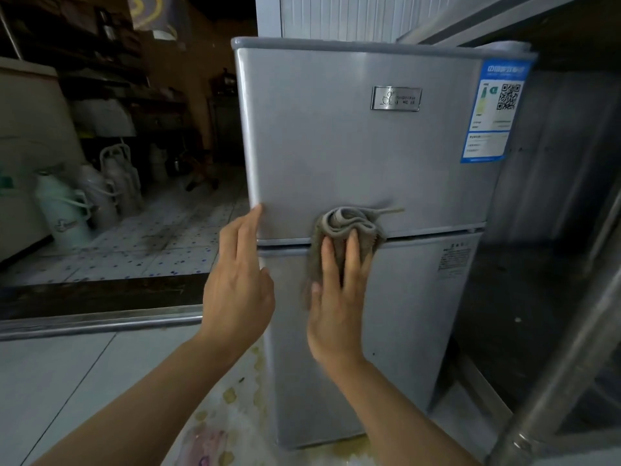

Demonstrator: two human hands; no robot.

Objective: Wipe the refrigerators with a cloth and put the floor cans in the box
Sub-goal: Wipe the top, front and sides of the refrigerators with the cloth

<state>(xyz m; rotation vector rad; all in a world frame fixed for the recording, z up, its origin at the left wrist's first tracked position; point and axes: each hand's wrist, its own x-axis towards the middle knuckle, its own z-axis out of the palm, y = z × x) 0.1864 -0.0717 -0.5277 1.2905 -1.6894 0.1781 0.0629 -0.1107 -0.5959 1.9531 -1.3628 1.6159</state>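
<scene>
A small silver two-door refrigerator [353, 156] stands in front of me, with a blue energy label at the top right of its upper door. A crumpled grey cloth [349, 227] lies against the seam between the two doors, and my right hand [336, 297] presses it flat to the front. My left hand [238, 280] rests on the left edge of the fridge at the same seam, its fingers touching the upper door's corner. No cans or box are in view.
A steel pole [551, 381] and a dark shelf unit stand close on the right. To the left a metal door threshold [100, 322] leads into a dim tiled room with thermos flasks [64, 210] on the floor. Stained paper lies below the fridge.
</scene>
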